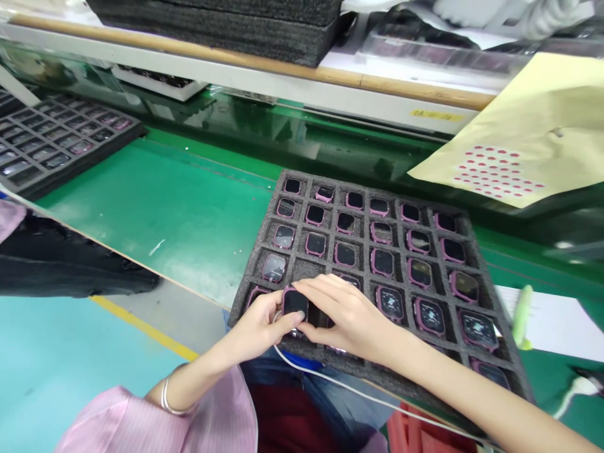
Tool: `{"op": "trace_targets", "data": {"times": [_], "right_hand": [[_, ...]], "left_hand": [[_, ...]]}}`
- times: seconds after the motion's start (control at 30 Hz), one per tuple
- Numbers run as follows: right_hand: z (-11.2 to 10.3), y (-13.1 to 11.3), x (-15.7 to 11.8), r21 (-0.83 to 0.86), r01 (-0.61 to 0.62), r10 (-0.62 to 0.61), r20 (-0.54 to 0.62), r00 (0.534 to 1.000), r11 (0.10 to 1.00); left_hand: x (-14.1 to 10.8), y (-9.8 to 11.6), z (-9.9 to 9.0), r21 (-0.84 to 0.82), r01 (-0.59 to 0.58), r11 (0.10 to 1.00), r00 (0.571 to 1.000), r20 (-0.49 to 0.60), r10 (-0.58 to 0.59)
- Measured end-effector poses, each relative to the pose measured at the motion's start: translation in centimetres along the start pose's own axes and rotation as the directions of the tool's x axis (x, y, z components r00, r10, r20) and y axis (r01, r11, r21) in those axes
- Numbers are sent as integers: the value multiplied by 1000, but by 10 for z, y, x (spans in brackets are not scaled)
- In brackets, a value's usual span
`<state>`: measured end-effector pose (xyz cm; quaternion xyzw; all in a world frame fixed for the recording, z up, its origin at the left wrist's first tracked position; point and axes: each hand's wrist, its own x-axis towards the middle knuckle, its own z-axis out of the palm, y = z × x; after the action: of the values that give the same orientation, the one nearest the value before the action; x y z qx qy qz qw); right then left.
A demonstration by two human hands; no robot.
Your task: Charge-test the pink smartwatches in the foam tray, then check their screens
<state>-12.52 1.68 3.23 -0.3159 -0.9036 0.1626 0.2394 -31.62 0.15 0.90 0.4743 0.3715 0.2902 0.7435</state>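
A dark foam tray [306, 264] holds many watch faces with pink-purple frames in its square pockets. Over its near left part, my left hand [262, 321] grips one watch [295, 303] by its left side, thumb on the lower part of the screen. My right hand [342, 311] holds the same watch from the right, fingertips at its top and lower right edges. The watch's screen is black. A white cable [325, 375] runs from beside my left hand along the tray's near edge. Several watches at the right, such as one [430, 316], show lit dials.
Another tray of watches [78, 163] lies at the far left, near a person's dark trousers [70, 258]. Above the green table [189, 207] is a shelf [236, 60] with black foam. A yellow sheet [528, 132] hangs at right, over white paper [561, 321] and a green pen [523, 318].
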Motion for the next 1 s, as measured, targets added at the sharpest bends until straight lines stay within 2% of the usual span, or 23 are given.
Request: {"op": "trace_targets", "data": {"times": [0.1, 0.37, 0.8, 1.0], "right_hand": [[7, 0, -6, 5, -12, 12, -65, 998, 1000], [7, -2, -10, 67, -85, 87, -18, 996, 994], [10, -2, -12, 72, -78, 83, -67, 994, 994], [4, -3, -8, 135, -79, 92, -94, 991, 988]], "left_hand": [[-1, 2, 1, 6, 10, 1000, 1000, -12, -10], [-2, 3, 2, 72, 2, 997, 1000, -23, 0], [-2, 0, 0, 142, 14, 990, 1000, -19, -12], [-2, -1, 3, 166, -72, 983, 997, -17, 76]]}}
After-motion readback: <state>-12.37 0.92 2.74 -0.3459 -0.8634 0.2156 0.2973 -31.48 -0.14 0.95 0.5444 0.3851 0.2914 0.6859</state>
